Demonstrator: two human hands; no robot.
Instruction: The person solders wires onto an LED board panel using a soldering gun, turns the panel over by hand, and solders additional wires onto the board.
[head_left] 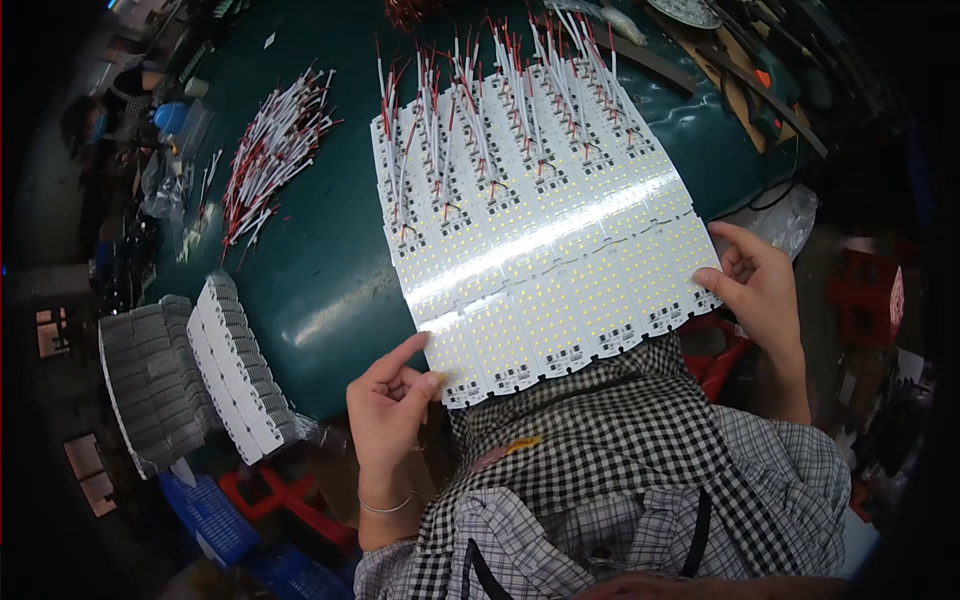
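Note:
A white LED circuit board panel (545, 320) dotted with small yellow LEDs lies nearest me, its near edge reaching over my lap. My left hand (388, 405) pinches its left edge between thumb and fingers. On the opposite side, my right hand (758, 290) is closed on the right edge in the same way. Beyond it, overlapping panels (480, 240) of the same kind spread across the green table. Red and white wires (485, 150) stand up in rows from the farther panels, attached near dark components.
Loose red and white wires (275, 155) are heaped at the left. Stacked board panels (235, 365) stand at the table's left edge. Metal strips and tools (745, 85) lie at the far right, near a clear plastic bag (785, 225). Blue crates (215, 515) sit below left.

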